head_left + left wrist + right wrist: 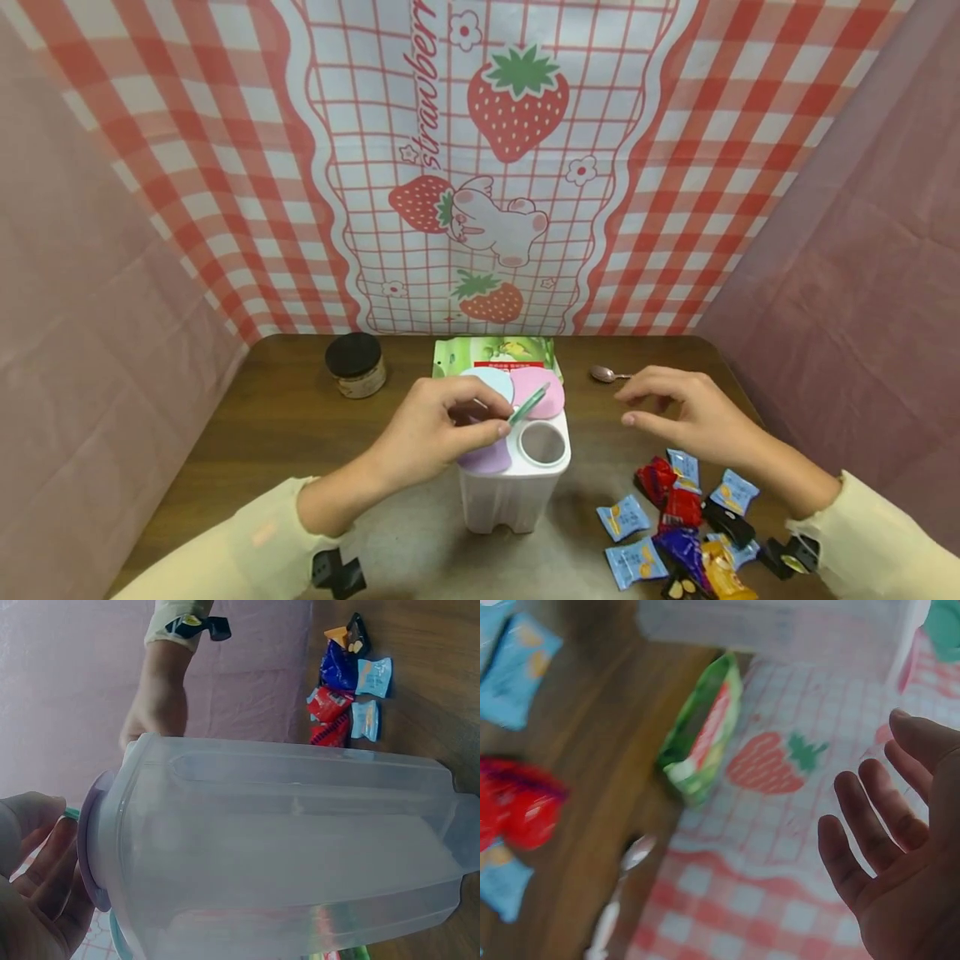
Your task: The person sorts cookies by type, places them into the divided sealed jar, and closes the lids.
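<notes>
A white container [512,504] with translucent sides stands upright in the middle. Pale blue [491,381], pink [543,387] and purple [487,458] lids cover three of its round openings. The front right opening [542,443] is uncovered. My left hand [442,421] pinches a green lid [529,403], tilted edge-on above the container top; its edge also shows between the fingers in the left wrist view. My right hand [693,414] hovers right of the container, fingers loosely bent, with nothing in it. In the right wrist view its fingers [870,817] are spread.
Behind the container stands a green snack bag [450,354]. A jar [356,367] with a black lid is at the back left. A spoon [606,374] lies beyond my right hand. Several wrapped candies [682,508] are heaped at the front right. A checkered cloth [247,167] hangs behind.
</notes>
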### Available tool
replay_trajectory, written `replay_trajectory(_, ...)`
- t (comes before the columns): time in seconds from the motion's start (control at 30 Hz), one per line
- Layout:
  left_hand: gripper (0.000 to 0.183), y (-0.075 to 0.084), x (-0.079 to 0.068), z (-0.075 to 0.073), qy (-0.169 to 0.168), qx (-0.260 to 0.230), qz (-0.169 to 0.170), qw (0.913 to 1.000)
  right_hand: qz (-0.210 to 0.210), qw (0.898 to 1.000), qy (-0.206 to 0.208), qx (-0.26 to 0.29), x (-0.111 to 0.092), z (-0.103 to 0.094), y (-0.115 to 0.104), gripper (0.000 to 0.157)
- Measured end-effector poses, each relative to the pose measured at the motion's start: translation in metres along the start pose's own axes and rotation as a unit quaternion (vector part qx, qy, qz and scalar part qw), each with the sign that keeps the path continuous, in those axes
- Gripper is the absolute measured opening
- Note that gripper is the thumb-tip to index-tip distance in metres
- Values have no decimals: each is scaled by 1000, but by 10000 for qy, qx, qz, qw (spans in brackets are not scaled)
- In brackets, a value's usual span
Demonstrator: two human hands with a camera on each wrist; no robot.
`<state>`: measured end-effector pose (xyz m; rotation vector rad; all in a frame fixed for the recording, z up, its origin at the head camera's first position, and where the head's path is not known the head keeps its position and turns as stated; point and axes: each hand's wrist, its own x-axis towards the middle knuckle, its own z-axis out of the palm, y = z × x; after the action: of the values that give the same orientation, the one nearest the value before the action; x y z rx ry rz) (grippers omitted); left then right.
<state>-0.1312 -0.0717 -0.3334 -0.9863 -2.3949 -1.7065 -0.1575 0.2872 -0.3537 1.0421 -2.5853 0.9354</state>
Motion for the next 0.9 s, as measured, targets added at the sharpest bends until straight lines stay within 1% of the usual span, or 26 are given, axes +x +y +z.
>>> replay_trajectory(0.13, 12, -1, -1, 2, 6, -14, 46, 10000, 365, 9992, -135, -99, -27, 1, 21, 30)
replay_trajectory(0.27, 12, -1, -1, 4, 15, -21, 91, 10000, 782, 9963, -343, -78, -53, 7, 43, 27)
replay_trajectory(0.4, 12, -1, -1, 4, 53, -1, 121, 9999, 896, 9947, -507, -60, -73, 19, 63, 25)
replay_trajectory(0.5, 11, -1, -1, 4, 94, 16, 147, 9998, 863, 9943, -618, -125, -80, 27, 74, 26)
replay_trajectory(0.63, 11, -2, -1, 3, 132, 37, 161, 9998, 841, 9930, -744, -358, -83, 36, 83, 28)
replay_trajectory(0.77, 11, -1, 0, 1, 129, 41, 166, 9998, 922, 9899, -874, -633, -84, 40, 89, 32)
replay_trajectory(0.9, 11, -1, 0, 1, 112, 66, 165, 9998, 1066, 9866, -1041, -661, -86, 43, 93, 33)
